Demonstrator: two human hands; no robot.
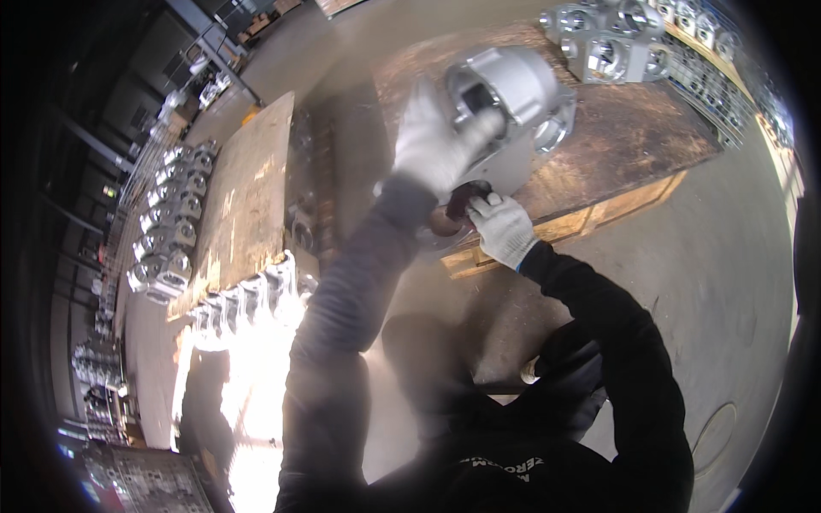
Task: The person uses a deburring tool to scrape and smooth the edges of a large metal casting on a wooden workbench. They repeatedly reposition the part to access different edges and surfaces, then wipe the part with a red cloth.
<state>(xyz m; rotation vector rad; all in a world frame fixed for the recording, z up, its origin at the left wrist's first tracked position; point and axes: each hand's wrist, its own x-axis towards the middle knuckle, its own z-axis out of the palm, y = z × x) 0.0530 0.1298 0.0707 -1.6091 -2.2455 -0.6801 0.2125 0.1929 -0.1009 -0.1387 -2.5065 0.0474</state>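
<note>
A large silver-grey metal casting (510, 85) with round openings is tilted up at the edge of a wooden-topped stand. My left hand (434, 145), in a white glove and smeared by motion, grips its left side, with the thumb reaching across toward the opening. In my right hand (503, 227), also in a white glove, the fingers pinch a dark reddish-brown, sandpaper-like disc (463, 198) against the lower part of the casting. The disc's far side is hidden, and part of the casting lies behind my left hand.
The worn wooden board (616, 150) bears more silver castings (605, 53) at its far right. To the left, another board (244, 184) has rows of castings (175, 205) beside it. Bright sunlight glares near the lower left. A loop of cable (717, 438) lies on the floor at right.
</note>
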